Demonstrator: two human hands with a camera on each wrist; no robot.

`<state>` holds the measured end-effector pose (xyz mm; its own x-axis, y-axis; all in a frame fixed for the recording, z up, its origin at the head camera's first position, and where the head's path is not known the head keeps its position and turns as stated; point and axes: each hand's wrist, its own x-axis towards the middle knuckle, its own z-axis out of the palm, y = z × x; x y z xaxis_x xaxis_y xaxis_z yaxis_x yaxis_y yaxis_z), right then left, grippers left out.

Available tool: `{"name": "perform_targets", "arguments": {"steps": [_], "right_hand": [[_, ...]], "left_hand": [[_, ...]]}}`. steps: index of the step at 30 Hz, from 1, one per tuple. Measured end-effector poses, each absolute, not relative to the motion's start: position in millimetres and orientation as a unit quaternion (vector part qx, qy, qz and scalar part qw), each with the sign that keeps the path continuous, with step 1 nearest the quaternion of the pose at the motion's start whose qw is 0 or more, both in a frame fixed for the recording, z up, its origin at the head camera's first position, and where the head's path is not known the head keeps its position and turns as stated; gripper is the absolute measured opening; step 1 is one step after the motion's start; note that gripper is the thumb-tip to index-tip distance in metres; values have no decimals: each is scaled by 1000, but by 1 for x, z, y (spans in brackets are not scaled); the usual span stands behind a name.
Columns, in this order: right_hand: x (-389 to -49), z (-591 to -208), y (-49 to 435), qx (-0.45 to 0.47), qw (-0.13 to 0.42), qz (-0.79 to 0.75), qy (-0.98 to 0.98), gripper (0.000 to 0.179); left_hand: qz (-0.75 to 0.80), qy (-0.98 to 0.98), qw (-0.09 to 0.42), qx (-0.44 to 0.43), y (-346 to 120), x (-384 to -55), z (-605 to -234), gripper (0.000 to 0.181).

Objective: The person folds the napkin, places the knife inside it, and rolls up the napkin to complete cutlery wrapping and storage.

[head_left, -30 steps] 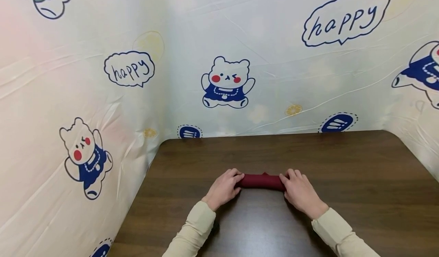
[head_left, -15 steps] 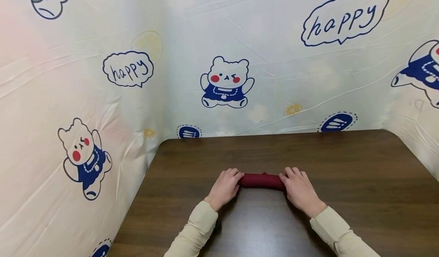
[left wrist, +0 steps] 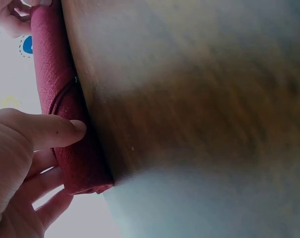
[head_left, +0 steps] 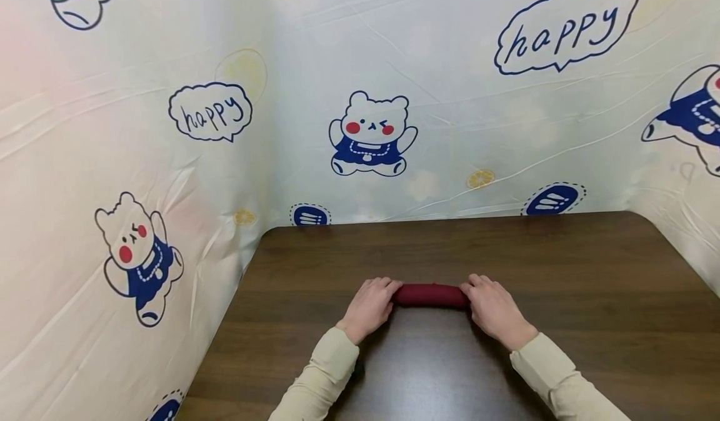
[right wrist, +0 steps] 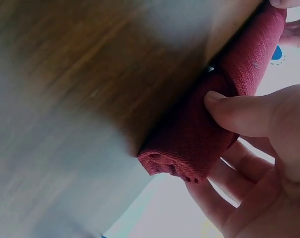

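A dark red cloth (head_left: 430, 295), rolled into a tight cylinder, lies crosswise on the table. At its left end my left hand (head_left: 368, 308) grips it; my right hand (head_left: 497, 312) grips the right end. The left wrist view shows my left thumb (left wrist: 56, 131) across the near side of the cloth roll (left wrist: 53, 49), fingers behind it. In the right wrist view, my right thumb (right wrist: 244, 113) presses the roll (right wrist: 189, 131) near its end, where folded layers show. The fingers curve around the far side and are partly hidden.
The brown wooden table (head_left: 590, 321) has a rounded far edge. A pale curtain (head_left: 439, 46) with cartoon bears and "happy" bubbles hangs behind it and along both sides. A dark object, mostly hidden, shows beside the left sleeve (head_left: 320, 371).
The small cloth tip that stuck up at the roll's far edge has shrunk almost out of sight. Both hands keep hold of the roll in nearly the same place.
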<state>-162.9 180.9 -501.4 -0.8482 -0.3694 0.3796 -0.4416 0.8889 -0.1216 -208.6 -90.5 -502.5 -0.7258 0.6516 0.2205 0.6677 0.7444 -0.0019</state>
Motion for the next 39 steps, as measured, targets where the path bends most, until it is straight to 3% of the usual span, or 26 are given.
{"name": "perform_targets", "arguments": {"steps": [26, 35, 39], "right_hand": [[-183, -496, 202, 158, 36, 281, -946, 25], [-184, -497, 205, 151, 21, 299, -942, 26], [-182, -497, 205, 166, 33, 271, -948, 36]], "left_hand": [[-13, -943, 97, -318, -79, -205, -497, 32], [-16, -943, 96, -319, -77, -206, -495, 29], [-19, -946, 86, -311, -77, -209, -497, 29]]}}
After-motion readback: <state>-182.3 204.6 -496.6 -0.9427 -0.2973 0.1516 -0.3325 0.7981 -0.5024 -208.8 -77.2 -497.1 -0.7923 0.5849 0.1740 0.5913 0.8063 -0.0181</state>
